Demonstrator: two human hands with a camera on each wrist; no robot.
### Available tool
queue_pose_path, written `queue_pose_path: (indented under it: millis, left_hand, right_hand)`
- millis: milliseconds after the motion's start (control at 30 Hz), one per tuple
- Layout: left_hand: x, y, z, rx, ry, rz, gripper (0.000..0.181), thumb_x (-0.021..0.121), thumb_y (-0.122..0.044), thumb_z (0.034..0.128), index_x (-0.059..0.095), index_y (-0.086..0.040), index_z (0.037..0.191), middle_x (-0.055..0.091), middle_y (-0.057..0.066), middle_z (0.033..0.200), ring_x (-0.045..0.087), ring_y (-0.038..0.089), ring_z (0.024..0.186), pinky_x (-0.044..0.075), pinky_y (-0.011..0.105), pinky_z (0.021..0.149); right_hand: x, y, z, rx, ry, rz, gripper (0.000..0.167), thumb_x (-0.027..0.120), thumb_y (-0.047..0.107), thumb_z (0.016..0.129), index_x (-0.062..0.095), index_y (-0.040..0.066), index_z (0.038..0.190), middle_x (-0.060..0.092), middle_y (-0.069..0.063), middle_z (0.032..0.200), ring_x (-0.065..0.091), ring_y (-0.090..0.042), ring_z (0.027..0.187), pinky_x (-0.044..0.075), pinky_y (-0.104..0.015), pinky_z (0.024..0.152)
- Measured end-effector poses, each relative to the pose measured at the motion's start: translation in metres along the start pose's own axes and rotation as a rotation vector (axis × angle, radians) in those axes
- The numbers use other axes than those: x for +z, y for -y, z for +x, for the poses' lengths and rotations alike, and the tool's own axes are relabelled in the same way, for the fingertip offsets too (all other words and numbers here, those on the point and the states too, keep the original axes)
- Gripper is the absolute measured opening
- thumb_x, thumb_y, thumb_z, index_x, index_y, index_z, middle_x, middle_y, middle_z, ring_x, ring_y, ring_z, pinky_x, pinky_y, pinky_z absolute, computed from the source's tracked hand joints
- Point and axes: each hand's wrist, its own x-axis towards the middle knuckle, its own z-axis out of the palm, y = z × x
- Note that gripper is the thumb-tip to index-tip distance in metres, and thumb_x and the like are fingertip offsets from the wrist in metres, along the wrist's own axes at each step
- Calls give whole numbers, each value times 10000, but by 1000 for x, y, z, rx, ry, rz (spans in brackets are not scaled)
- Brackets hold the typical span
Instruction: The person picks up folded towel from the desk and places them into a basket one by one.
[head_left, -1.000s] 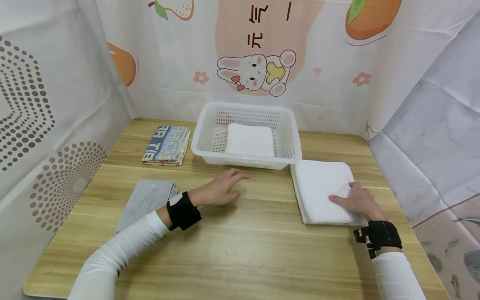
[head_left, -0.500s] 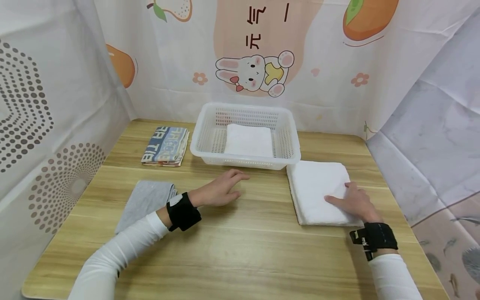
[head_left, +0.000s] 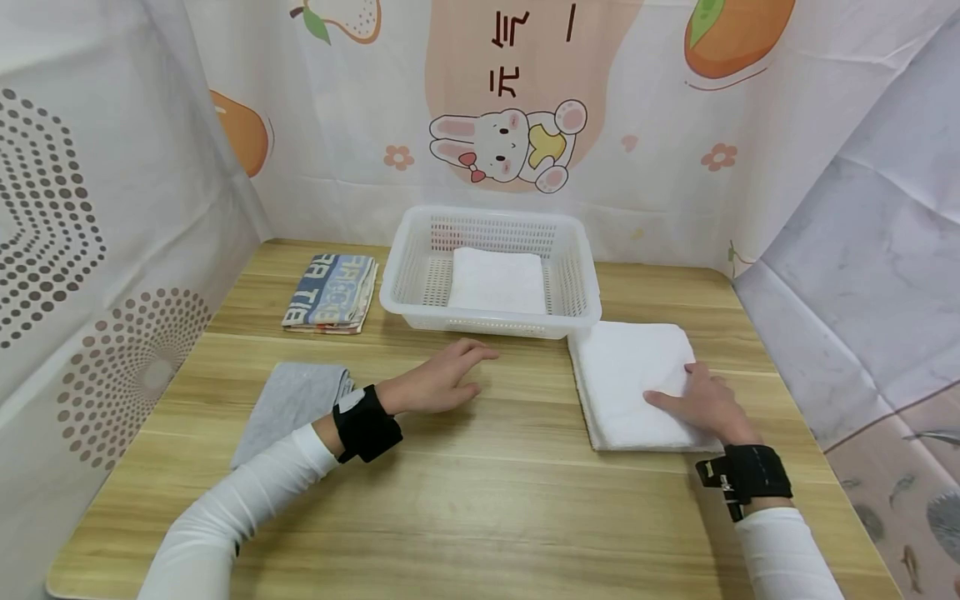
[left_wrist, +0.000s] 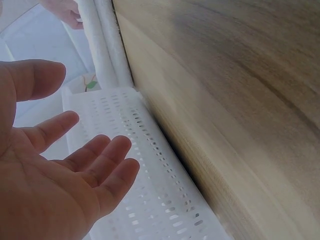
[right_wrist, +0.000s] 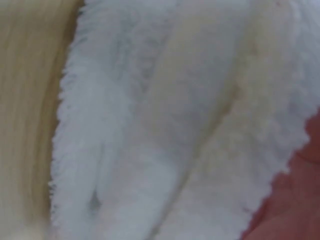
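A thick folded white towel [head_left: 626,375] lies at the right, its upper left corner by the basket. My right hand [head_left: 705,404] rests on its right side, thumb on top and fingers spread at the edge. Soft layers of the towel [right_wrist: 135,125] fill the right wrist view, with part of the hand [right_wrist: 295,205] at lower right. My left hand [head_left: 435,382] holds nothing in front of the white basket [head_left: 491,323], fingers loosely bent. The left wrist view shows that palm [left_wrist: 55,185] beside the basket wall [left_wrist: 150,165].
Inside the basket is a folded white cloth [head_left: 498,282]. A patterned blue and cream cloth [head_left: 330,292] lies left of the basket. Nearer, a folded grey cloth [head_left: 292,404] sits partly behind the left forearm. Printed curtains [head_left: 337,142] stand behind and beside the table.
The thick white towel has slid slightly left together with my right hand, closer in front of the basket's right corner. My left hand has stayed in place.
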Motion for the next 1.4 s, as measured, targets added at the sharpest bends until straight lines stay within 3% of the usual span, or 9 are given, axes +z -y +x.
queue_pose_path:
  millis: [433, 700, 1033, 1400]
  left_hand:
    - [3, 1, 1, -17, 23, -26, 540, 595, -87, 983, 409, -36, 1487, 424, 175, 1468, 412, 318, 1363, 374, 468, 1100]
    - [5, 0, 0, -14, 34, -28, 520, 582, -84, 989, 416, -27, 1479, 428, 175, 1460, 408, 316, 1362, 368, 469, 1103]
    - [19, -1, 0, -21, 86, -46, 490, 575, -93, 990, 432, -36, 1455, 437, 158, 1396, 445, 268, 1285, 415, 423, 1048]
    - [19, -1, 1, -31, 96, -35, 502, 573, -120, 999, 419, -47, 1470, 437, 152, 1405, 441, 255, 1301, 412, 407, 1056]
  right_hand:
    - [3, 3, 3, 37, 28, -6, 1169, 612, 690, 851, 148, -207, 1440, 341, -542, 1262, 410, -639, 1108, 454, -592, 799]
    - [7, 4, 3, 26, 11, -9, 1165, 610, 697, 847, 168, -205, 1437, 340, -541, 1255, 411, -644, 1112, 457, -598, 796]
    - [9, 4, 3, 27, 7, 11, 1170, 613, 700, 843, 163, -198, 1443, 319, -541, 1275, 408, -643, 1110, 461, -576, 772]
    - [7, 2, 4, 15, 21, -18, 1176, 611, 699, 846, 162, -211, 1442, 332, -538, 1284, 410, -646, 1121, 463, -601, 801]
